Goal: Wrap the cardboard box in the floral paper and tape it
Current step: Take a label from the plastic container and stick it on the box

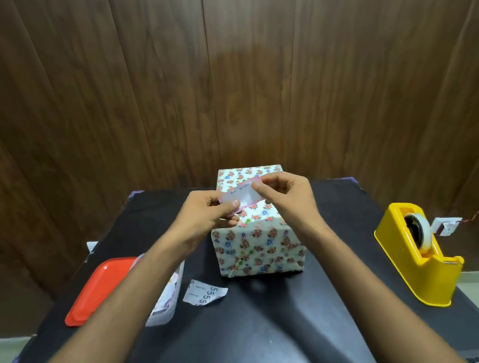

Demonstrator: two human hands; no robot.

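The box (258,249) stands in the middle of the black table (274,323), fully covered in white floral paper, with folded flaps on its near end. Above its top I hold a small pink-edged label (241,195) with handwriting on it. My left hand (206,213) pinches the label's left end between thumb and fingers. My right hand (285,194) pinches its upper right corner. The label hovers just over the box top; whether it touches the paper is unclear.
A yellow tape dispenser (418,255) with a roll sits at the table's right edge. At the left lie a red lid (97,289) and a clear plastic container (167,297), partly hidden by my left forearm. A printed paper scrap (204,293) lies in front of the box.
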